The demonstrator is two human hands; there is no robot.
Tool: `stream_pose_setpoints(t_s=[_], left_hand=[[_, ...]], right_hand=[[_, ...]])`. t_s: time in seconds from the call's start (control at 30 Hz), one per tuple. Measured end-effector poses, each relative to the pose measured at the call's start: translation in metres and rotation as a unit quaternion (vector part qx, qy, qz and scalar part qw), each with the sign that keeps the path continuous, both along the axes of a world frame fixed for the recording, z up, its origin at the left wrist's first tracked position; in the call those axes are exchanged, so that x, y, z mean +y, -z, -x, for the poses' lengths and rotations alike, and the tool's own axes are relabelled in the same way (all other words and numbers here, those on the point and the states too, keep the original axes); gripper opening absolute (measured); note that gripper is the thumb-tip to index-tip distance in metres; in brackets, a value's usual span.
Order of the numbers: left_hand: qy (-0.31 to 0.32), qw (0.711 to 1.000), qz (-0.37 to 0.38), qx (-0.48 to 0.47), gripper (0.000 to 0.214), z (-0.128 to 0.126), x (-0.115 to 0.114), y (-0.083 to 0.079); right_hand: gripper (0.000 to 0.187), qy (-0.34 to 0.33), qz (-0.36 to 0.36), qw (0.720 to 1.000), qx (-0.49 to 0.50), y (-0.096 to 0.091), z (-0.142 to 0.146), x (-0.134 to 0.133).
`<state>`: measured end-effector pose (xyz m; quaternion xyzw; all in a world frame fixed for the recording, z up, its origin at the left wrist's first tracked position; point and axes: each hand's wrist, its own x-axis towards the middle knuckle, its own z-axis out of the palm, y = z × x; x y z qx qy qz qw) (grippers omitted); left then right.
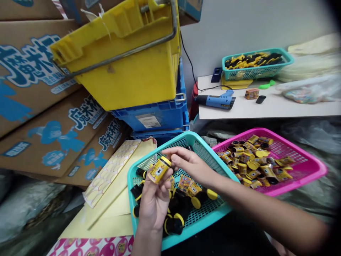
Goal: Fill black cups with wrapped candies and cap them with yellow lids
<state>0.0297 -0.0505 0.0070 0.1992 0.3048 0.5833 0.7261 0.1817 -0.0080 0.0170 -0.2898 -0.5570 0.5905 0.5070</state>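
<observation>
Left hand (153, 203) cradles a yellow-labelled cup (159, 170); right fingers (177, 153) touch its rim

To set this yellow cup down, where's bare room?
Bare mesh: the pink basket, right of its yellow-labelled cups, and the teal basket, beyond the right hand. Crowded: the teal basket's near half, around the left hand, heaped with black-and-yellow cups.

Cup (159, 170) at 6 o'clock: yellow label, black print, yellow rim. Teal basket (202, 224) around 6, mesh pattern. Pink basket (301, 181) at 4, also mesh. Yellow crate (125, 78) at 12, blue crate (157, 119) right below. Cartons (34, 67) at 9: tan, blue lettering and splashes. Upper teal basket (255, 74) at 2. Blue tool (217, 99) at 2.
</observation>
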Motion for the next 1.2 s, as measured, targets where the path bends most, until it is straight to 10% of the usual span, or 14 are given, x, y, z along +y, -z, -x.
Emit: stream_pose_setpoints(t_s=[0.17,0.4,0.63,0.87,1.2], left_hand=[[0.019,1.000,0.008,-0.019,0.024,-0.002,-0.008,-0.001],[0.039,0.999,0.028,0.003,0.028,-0.002,-0.012,-0.015],[-0.007,0.988,-0.007,0.153,0.029,-0.004,-0.013,-0.017],[-0.018,0.982,-0.049,0.182,0.035,-0.007,-0.012,-0.013],[0.011,0.981,-0.069,0.184,0.031,-0.008,-0.016,-0.010]], right_hand=[[0.031,-0.117,0.042,0.992,0.038,-0.008,-0.013,0.008],[0.037,-0.094,0.124,0.985,0.069,-0.003,-0.009,0.001],[0.027,-0.113,0.042,0.992,0.023,0.000,-0.013,0.002],[0.043,-0.273,0.127,0.951,0.063,0.006,-0.010,-0.005],[0.036,-0.262,0.137,0.950,0.097,0.014,0.000,-0.007]])
